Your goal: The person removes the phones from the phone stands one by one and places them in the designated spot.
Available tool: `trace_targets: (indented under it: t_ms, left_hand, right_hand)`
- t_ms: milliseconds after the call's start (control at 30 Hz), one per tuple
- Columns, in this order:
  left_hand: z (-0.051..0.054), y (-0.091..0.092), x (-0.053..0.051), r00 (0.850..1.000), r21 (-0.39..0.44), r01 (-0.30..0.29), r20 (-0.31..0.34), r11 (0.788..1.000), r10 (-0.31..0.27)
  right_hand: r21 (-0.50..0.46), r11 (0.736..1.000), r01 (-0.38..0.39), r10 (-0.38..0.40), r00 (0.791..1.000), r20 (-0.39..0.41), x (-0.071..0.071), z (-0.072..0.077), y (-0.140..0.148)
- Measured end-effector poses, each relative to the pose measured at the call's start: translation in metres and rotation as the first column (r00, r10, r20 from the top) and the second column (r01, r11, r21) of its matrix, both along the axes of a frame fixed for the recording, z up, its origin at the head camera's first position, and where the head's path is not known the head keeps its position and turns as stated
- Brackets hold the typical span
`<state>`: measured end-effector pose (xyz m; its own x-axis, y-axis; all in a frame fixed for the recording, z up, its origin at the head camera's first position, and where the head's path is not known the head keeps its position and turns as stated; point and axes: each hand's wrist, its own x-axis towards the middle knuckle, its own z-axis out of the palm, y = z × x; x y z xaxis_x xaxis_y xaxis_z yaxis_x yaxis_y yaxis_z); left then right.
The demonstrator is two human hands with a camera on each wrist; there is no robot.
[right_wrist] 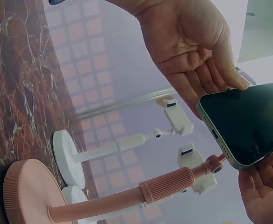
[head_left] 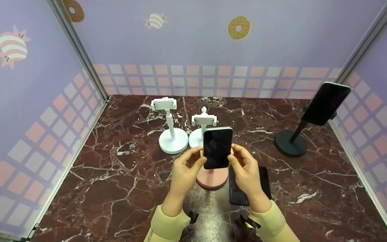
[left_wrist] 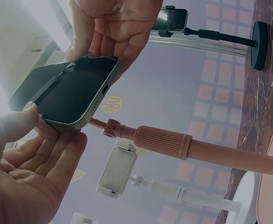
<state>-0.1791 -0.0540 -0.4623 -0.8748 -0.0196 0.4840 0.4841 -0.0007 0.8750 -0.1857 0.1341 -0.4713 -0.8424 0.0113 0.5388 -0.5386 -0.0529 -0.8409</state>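
Note:
A dark-screened phone [head_left: 217, 148] stands upright at the head of a pink phone stand, whose round base [head_left: 212, 178] sits on the table. My left hand [head_left: 185, 173] pinches one side of the phone, thumb at its front edge and fingers behind. On the opposite side my right hand [head_left: 248, 171] pinches it likewise. Small pink bits of the stand's holder show beside the phone; the rest is hidden behind it. The pink stem [left_wrist: 164, 142] rises to the phone in the left wrist view. The phone's bottom edge with its charging port [right_wrist: 215, 134] shows in the right wrist view.
Two white phone stands [head_left: 173, 141] [head_left: 204, 120] stand behind, their holders without phones. A black stand [head_left: 291, 144] at the right carries another phone [head_left: 326, 104]. A dark flat phone-like slab [head_left: 237, 195] lies partly under my right hand. Patterned walls [head_left: 193, 43] enclose the table.

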Motion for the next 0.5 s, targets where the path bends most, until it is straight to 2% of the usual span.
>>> trace_targets:
  t_ms: [300,500]
  left_hand:
    - [-0.0043,-0.0027,0.0003,0.999,-0.003,0.042,0.017,0.999,-0.042]
    - [-0.0051,-0.0032,0.0005,0.998,0.004,0.055,0.029,0.998,-0.055]
  right_hand:
    - [0.025,0.999,-0.024,0.024,1.0,-0.018,0.0014,-0.0016,0.0022]
    - [0.052,0.998,-0.039,0.041,0.999,-0.036,0.0005,0.0031,0.005]
